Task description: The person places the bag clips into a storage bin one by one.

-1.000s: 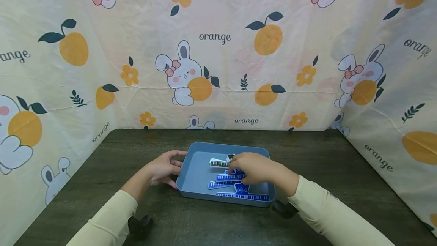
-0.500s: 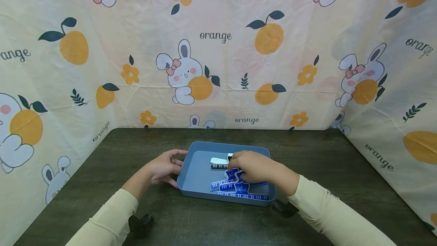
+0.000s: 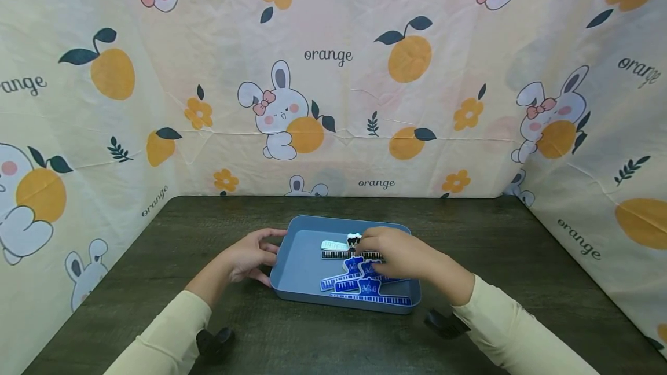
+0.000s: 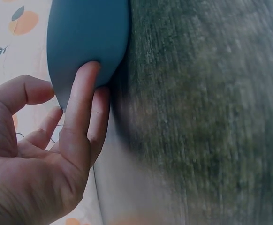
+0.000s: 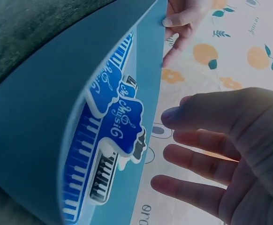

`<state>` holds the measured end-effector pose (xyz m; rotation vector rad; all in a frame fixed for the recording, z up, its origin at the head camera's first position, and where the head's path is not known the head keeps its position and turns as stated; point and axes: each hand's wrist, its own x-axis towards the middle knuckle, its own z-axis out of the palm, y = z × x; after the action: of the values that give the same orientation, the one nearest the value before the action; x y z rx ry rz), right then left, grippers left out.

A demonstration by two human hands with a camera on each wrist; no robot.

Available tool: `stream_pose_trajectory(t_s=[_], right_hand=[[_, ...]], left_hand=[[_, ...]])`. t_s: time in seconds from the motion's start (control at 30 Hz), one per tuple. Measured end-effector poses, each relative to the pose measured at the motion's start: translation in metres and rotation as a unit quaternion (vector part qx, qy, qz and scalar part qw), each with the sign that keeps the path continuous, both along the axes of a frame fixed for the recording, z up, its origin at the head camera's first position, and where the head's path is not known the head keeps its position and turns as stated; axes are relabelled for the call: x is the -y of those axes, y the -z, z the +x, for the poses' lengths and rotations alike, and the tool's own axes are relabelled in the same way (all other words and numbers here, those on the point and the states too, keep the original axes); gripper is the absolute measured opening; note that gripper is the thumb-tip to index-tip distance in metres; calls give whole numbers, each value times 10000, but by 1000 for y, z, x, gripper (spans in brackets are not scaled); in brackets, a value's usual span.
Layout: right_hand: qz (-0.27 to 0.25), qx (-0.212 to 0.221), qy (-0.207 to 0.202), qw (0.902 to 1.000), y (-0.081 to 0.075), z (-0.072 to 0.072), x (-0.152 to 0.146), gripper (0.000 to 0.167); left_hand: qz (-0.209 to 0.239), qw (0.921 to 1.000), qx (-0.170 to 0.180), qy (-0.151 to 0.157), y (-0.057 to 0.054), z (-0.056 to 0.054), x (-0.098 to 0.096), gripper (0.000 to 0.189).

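Note:
A shallow blue tray (image 3: 299, 259) stands on the table with several piano-key clips in it. Blue ones marked "Music", such as the front blue clip (image 3: 369, 287), overlap in its right front part. Behind them lie a black-and-white clip (image 3: 334, 254) and a pale clip (image 3: 333, 245). My left hand (image 3: 252, 256) touches the tray's left wall from outside, fingers spread and mostly straight; the left wrist view shows fingertips (image 4: 87, 70) against that wall. My right hand (image 3: 398, 252) hovers over the clips; in the right wrist view its loosely bent fingers (image 5: 193, 159) hold nothing.
The dark wooden table (image 3: 250, 334) extends around the tray. A patterned cloth (image 3: 354, 103) with rabbits and oranges hangs behind and at both sides. Dark wrist mounts (image 3: 215, 341) sit under both forearms.
The blue clips have shifted and now overlap more closely. The black-and-white clip has come down behind them. My right hand has drawn slightly back to the right; the left stays put.

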<state>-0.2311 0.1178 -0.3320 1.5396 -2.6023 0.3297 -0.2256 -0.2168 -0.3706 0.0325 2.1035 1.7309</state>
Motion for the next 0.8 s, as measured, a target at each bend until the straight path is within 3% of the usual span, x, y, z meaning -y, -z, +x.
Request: stream_pose_trajectory(t_s=[0.47, 0.8], right_hand=[[-579, -72, 441, 9973, 9, 6, -30, 26], [-872, -193, 773, 9930, 14, 10, -53, 25]], left_hand=[[-105, 9996, -99, -226, 3, 5, -2, 67], [-736, 9930, -569, -730, 7, 19, -9, 49]])
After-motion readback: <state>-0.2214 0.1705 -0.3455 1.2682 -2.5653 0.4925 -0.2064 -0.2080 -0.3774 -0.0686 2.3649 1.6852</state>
